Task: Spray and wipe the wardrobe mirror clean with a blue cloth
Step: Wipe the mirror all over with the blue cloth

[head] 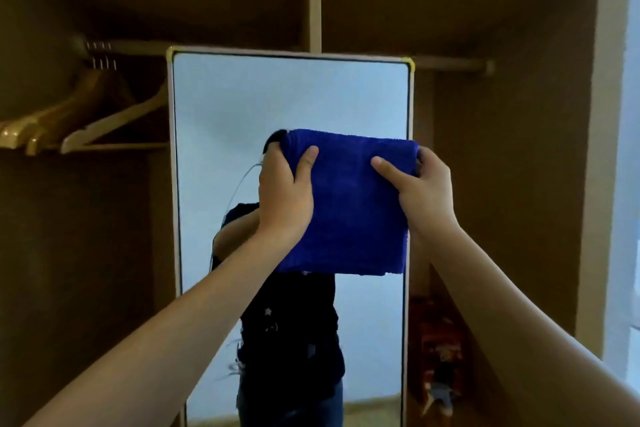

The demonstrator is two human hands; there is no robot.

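Head view, looking forward into an open wooden wardrobe point(519, 114). At centre, a tall mirror point(277, 97) with a pale frame, standing upright inside the wardrobe, top edge near 12 o'clock, lower part running out of view at 6 o'clock. Held up flat in front of the mirror, just right of centre, a folded blue cloth point(346, 211), hanging down from its top edge; whether touching the glass or just before it, cannot tell. At the cloth's upper corner toward 10 o'clock, the left hand point(285, 191), thumb laid across the front and fingers curled behind, gripping the fabric. At the upper corner toward 2 o'clock, the right hand point(420, 187), thumb on the front, fingers wrapped round the edge, pinching the cloth. Both bare forearms reaching up from 7 and 5 o'clock. Reflected in the glass below the cloth, a dark-shirted torso and blue trousers. At 9 o'clock, several wooden hangers point(86, 125) on a rail point(138, 47). At 4 o'clock, low beside the mirror, a blurred colourful object, not identifiable.
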